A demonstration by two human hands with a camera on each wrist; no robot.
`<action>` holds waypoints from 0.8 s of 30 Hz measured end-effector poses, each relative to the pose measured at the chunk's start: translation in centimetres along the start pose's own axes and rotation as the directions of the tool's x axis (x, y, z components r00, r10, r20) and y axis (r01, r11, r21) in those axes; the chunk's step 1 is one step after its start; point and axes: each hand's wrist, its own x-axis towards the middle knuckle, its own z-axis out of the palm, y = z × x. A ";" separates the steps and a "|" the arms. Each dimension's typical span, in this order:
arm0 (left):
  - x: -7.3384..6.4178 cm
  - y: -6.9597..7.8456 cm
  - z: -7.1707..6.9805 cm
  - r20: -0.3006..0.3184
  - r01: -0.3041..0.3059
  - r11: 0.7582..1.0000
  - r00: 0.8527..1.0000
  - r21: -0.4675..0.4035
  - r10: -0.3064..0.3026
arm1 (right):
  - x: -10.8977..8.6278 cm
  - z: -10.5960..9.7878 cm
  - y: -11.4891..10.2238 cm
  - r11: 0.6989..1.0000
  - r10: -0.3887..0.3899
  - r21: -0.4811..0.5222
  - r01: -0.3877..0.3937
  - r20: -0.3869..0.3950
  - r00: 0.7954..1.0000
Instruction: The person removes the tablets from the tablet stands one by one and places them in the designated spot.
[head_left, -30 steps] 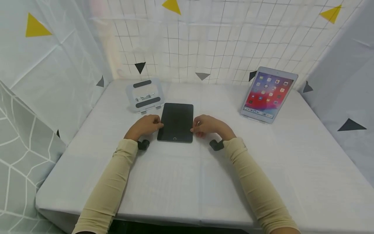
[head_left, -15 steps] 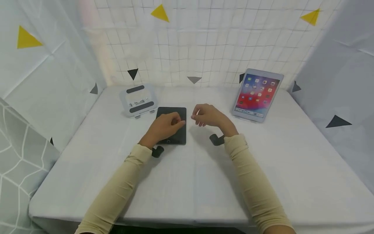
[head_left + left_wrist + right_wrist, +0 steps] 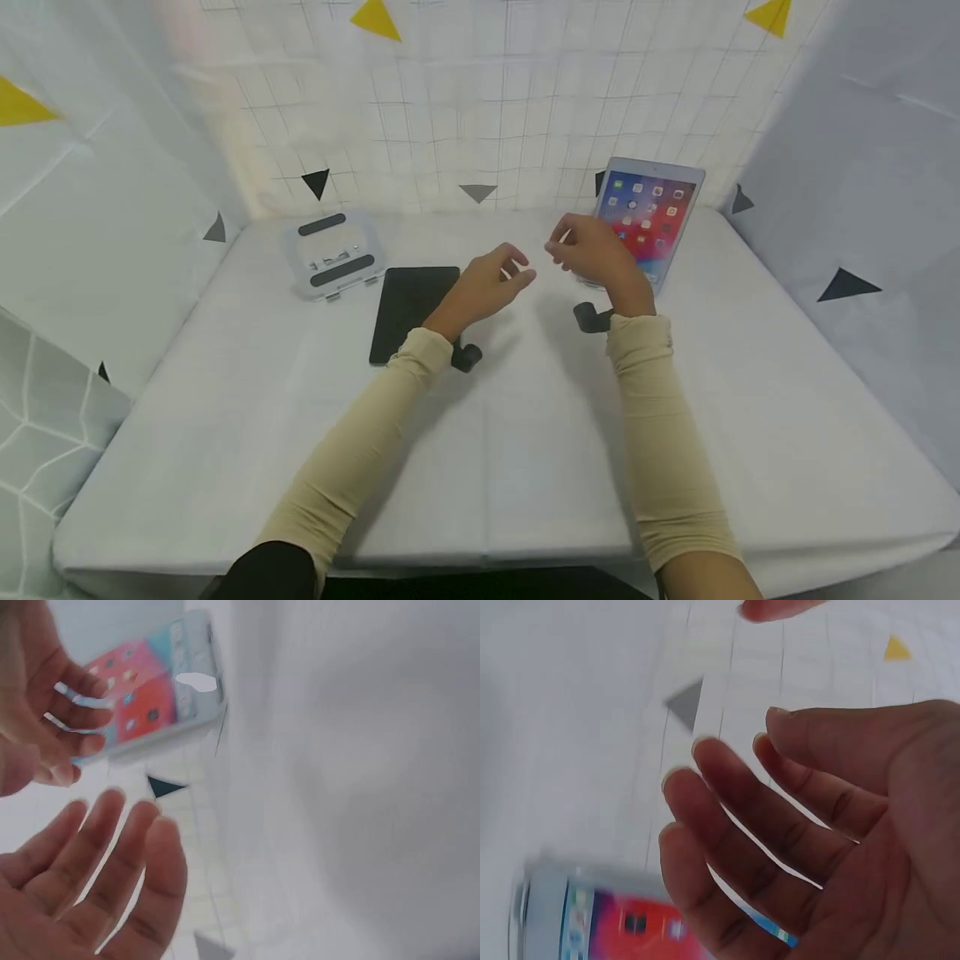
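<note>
Both hands are in the air over the table with nothing in them. My left hand [image 3: 483,287] is above and right of a dark tablet [image 3: 408,304] that lies flat, its forearm covering the tablet's lower right corner. In the left wrist view the left hand's fingers [image 3: 161,855] are loosely bent and spread. My right hand [image 3: 596,250] hangs in front of a white tablet [image 3: 651,208] with a lit screen of app icons, which leans upright and is partly covered by that hand. Its relaxed fingers [image 3: 742,787] curve around bare air in the right wrist view.
A clear plastic stand [image 3: 333,254] with two dark pads lies at the back left of the white-covered table [image 3: 525,467]. Behind it hangs a white gridded curtain [image 3: 465,108]. Black wrist cameras [image 3: 591,317] sit below both hands.
Both hands have left the dark tablet's edges, lifting and moving right toward the white tablet. The left hand has crossed over the dark tablet. The head view has shifted slightly.
</note>
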 end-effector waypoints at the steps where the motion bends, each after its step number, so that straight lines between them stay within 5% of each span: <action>1: 0.5 0.2 0.5 0.003 0.000 1.000 1.000 -0.018 0.000 | -0.1 -0.4 0.3 1.000 0.018 -0.013 -0.018 -0.017 1.000; 10: 4.4 1.7 3.7 -0.018 -0.043 0.999 0.999 0.015 0.044 | -1.2 -3.5 3.4 0.989 0.146 -0.028 -0.148 -0.065 0.987; 24: 7.8 3.3 5.7 -0.024 -0.038 0.997 0.999 0.064 0.040 | -4.2 -7.1 8.3 0.935 0.354 0.081 -0.345 -0.184 0.917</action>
